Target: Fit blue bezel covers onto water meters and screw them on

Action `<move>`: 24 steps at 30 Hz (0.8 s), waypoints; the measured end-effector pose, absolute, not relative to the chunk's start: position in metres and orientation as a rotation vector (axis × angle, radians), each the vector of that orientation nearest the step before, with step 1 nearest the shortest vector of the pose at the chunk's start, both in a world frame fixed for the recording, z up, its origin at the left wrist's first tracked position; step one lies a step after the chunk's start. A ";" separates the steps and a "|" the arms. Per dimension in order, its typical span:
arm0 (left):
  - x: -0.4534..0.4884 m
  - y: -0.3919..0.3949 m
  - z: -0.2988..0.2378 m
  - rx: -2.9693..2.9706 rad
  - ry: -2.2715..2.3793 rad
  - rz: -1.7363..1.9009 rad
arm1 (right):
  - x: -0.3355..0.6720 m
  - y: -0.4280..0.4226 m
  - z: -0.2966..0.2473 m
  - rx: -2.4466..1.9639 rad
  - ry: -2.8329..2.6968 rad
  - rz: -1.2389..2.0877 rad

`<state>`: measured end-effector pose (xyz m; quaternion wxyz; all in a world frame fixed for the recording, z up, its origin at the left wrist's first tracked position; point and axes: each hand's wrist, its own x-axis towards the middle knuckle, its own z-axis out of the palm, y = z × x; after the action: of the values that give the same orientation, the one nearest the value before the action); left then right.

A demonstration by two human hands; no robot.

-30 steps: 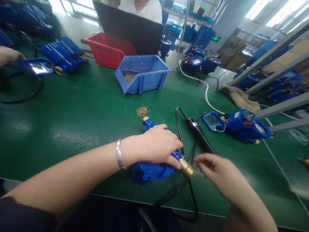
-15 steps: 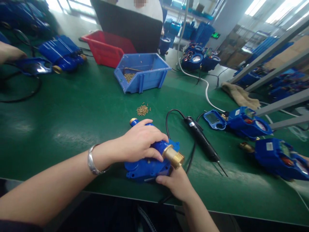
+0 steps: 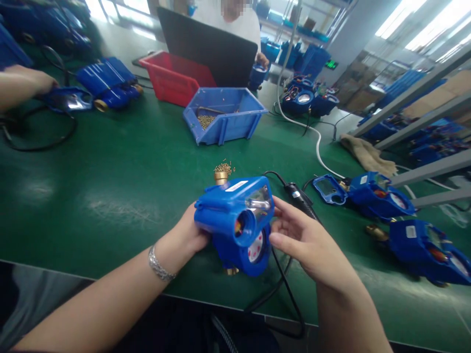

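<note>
A blue water meter [image 3: 224, 215] with a clear-windowed cover, a round dial and brass threaded ends is held between my hands above the green bench, face turned up. My left hand [image 3: 191, 233] is wrapped round its left side, with the fingers partly hidden behind it. On the right edge, the fingers and thumb of my right hand [image 3: 301, 240] are bent against the body beside the dial. Just beyond the meter lies a small pile of brass screws [image 3: 225, 168]. A black electric screwdriver [image 3: 299, 196] rests behind my right hand, its lower part hidden.
A blue bin [image 3: 239, 125] of screws and a red bin [image 3: 167, 81] stand at the back. More blue meters [image 3: 380, 193] sit to the right, near a cloth [image 3: 368, 154] and grey rack bars. A co-worker's hand [image 3: 29, 83] touches a meter cover at left.
The meter has been turned over, from its underside up to its window and dial up. My left hand moved from on top to its left side; my right hand shifted to its right edge.
</note>
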<state>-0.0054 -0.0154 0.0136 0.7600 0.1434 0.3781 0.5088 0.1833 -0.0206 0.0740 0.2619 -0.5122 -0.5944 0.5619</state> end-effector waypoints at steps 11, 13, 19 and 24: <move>-0.001 -0.016 -0.019 0.214 0.874 1.103 | 0.158 -0.020 0.018 -1.217 -1.397 1.586; -0.005 -0.015 -0.019 0.287 0.917 1.133 | 0.158 -0.021 0.013 -1.222 -1.347 1.584; -0.033 -0.018 -0.018 0.461 1.121 1.148 | 0.150 -0.025 0.015 -1.303 -1.345 1.538; -0.044 -0.035 -0.020 0.421 1.065 1.186 | 0.138 -0.032 0.025 -1.449 -1.535 1.396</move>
<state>-0.0437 -0.0352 -0.0196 0.6790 0.1875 0.4743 0.5280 0.1377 -0.0316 0.0246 0.3005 -0.5459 -0.5786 0.5262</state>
